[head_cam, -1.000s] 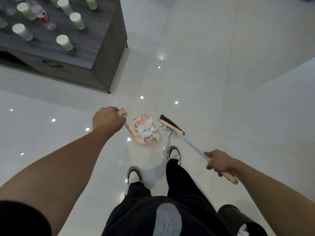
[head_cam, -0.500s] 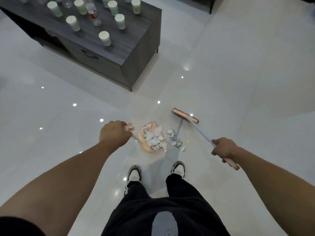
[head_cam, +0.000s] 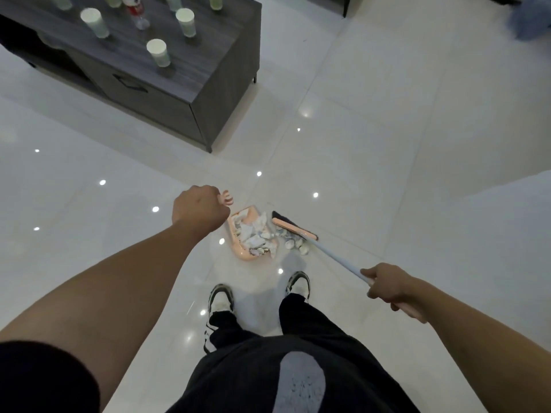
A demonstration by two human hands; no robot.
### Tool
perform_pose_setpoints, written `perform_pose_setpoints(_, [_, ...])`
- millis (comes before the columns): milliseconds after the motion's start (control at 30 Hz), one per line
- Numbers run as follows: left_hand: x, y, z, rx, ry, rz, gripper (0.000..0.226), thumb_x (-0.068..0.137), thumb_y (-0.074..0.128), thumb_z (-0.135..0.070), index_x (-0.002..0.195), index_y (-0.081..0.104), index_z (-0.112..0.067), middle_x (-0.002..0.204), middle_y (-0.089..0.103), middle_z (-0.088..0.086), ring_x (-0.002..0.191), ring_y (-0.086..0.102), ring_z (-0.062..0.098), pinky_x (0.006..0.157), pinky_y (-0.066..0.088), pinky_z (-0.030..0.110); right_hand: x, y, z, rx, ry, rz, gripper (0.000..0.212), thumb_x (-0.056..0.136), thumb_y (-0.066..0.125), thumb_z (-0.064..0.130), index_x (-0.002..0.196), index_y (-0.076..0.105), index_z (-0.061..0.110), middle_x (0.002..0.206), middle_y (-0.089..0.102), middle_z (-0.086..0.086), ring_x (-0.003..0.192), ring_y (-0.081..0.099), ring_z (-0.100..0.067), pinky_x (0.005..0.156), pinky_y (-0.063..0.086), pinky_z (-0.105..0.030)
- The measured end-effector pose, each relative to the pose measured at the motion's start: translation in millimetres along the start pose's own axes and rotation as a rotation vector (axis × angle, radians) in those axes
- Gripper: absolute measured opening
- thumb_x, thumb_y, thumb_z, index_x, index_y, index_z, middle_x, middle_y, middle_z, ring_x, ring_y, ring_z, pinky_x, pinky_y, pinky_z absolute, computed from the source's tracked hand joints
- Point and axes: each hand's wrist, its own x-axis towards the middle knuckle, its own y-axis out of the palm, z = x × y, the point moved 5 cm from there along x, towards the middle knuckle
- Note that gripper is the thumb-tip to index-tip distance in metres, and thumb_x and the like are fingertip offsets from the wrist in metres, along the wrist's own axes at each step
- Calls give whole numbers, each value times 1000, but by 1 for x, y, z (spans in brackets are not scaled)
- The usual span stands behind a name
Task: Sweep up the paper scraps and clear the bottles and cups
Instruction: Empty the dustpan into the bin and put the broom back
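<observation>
Left hand [head_cam: 200, 208] fingers curled round dustpan [head_cam: 242, 247] handle; right hand [head_cam: 387, 286] fingers clamped on broom [head_cam: 293, 228]; scraps [head_cam: 293, 242] beside dustpan mouth.

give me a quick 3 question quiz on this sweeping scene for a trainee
1. True or false: the dustpan already holds paper scraps.
2. Which hand grips the broom handle? A) left hand B) right hand C) both
3. Fill in: the loose scraps still on the floor lie between the dustpan and the ____ head.

Key
1. True: crumpled white paper is piled inside it.
2. B: the right hand grips the pale pole, while the left hand grips the dustpan's handle.
3. Broom: its head sits just beyond the small pile, at the dustpan's open side.
</observation>
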Motion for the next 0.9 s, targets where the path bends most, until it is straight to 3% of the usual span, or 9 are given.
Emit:
perform_pose_setpoints(167, [-3,-6,25,-22,0,-2,12,67,55,-34,65,57,-23,61,52,-2,58,49,23,53,32,27,-14,1,-15,136,27,-82,65,85,63,9,146,48,26,82,53,-5,52,48,-19,38,42,-20])
perform_pose_setpoints(300, [-3,-11,31,-60,4,-10,14,68,58,-35,66,60,-21,65,58,0,63,54,24,54,35,27,-23,7,-22,365,55,-144,62,89,63,10,147,46,23,82,54,-6,56,49,-20,40,41,-20])
perform_pose_setpoints(400, [-1,-11,23,-44,41,-8,14,70,59,-37,68,61,-23,63,58,-1,64,55,21,55,39,27,-24,15,-22,530,81,-168,56,90,62,10,144,48,15,72,54,-9,48,49,-20,39,39,-20])
perform_pose_setpoints(500, [2,-9,16,-14,81,3,13,70,60,-39,68,60,-26,62,56,-4,62,53,19,52,34,26,-19,28,-17,740,126,-164,32,88,64,5,118,58,-3,59,48,-9,42,44,-19,40,36,-22])
perform_pose_setpoints(567, [3,-8,13,18,108,5,13,70,61,-40,69,60,-28,61,55,-5,62,52,20,52,33,26,-15,35,-8,834,159,-143,14,87,65,3,96,57,-3,50,45,-6,36,41,-17,38,33,-21])
perform_pose_setpoints(667, [6,-7,8,43,123,-3,13,70,58,-41,72,61,-29,61,54,-5,61,52,21,53,33,26,-7,49,6,924,206,-70,11,87,67,2,85,57,-2,41,46,-6,34,39,-18,40,29,-22])
perform_pose_setpoints(800, [14,-8,1,78,129,-27,13,70,57,-41,72,62,-29,57,51,-7,54,47,17,50,29,25,-2,69,34,950,187,30,5,87,62,0,90,60,-2,42,44,-6,35,35,-17,40,27,-22])
perform_pose_setpoints(900, [17,-6,0,101,139,-49,15,71,54,-41,71,62,-29,55,50,-7,51,44,15,49,28,24,3,77,50,1017,164,55,30,83,62,-4,114,61,-4,45,44,-5,31,37,-14,36,31,-18])
